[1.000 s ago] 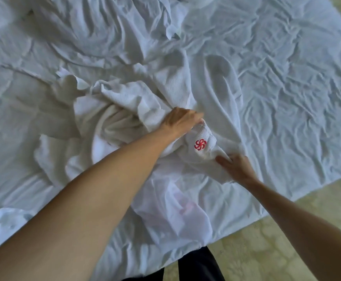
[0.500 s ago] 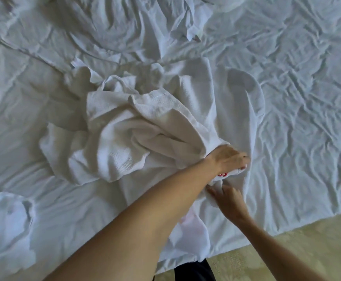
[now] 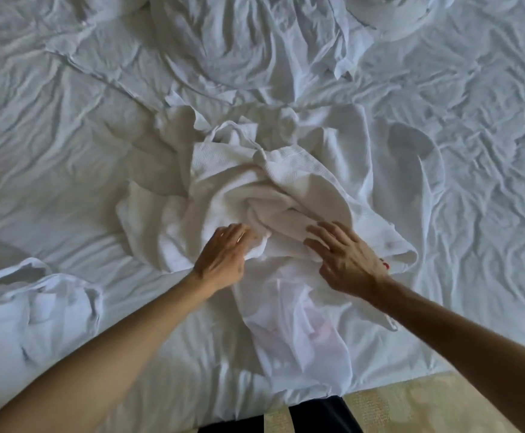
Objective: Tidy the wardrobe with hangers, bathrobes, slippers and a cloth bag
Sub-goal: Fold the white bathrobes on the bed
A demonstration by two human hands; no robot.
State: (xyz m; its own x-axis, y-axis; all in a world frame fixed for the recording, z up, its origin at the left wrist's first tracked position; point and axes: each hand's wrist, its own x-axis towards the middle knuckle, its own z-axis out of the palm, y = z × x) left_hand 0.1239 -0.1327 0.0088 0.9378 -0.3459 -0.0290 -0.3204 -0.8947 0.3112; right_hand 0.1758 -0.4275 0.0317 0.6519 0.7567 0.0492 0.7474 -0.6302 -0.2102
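Note:
A crumpled white waffle bathrobe [image 3: 255, 182] lies in the middle of the bed. My left hand [image 3: 223, 257] grips a fold at the robe's near edge, fingers curled into the cloth. My right hand [image 3: 345, 260] rests on the robe just to the right, fingers straight and spread. A speck of the robe's red logo [image 3: 385, 264] shows beside my right wrist. Under the robe's near edge, a thin white cloth with a faint pink print [image 3: 301, 332] reaches toward the bed's edge; whether this is the bag I cannot tell.
A wrinkled white sheet [image 3: 489, 182] covers the bed. A second white cloth bundle with loops [image 3: 33, 314] lies at the near left. More bunched white linen [image 3: 239, 42] sits at the far side. Pale patterned floor [image 3: 442, 401] shows at the bottom right.
My left hand has let go of the logo part and moved left to a fold at the robe's near edge. My right hand has come up onto the robe, fingers spread.

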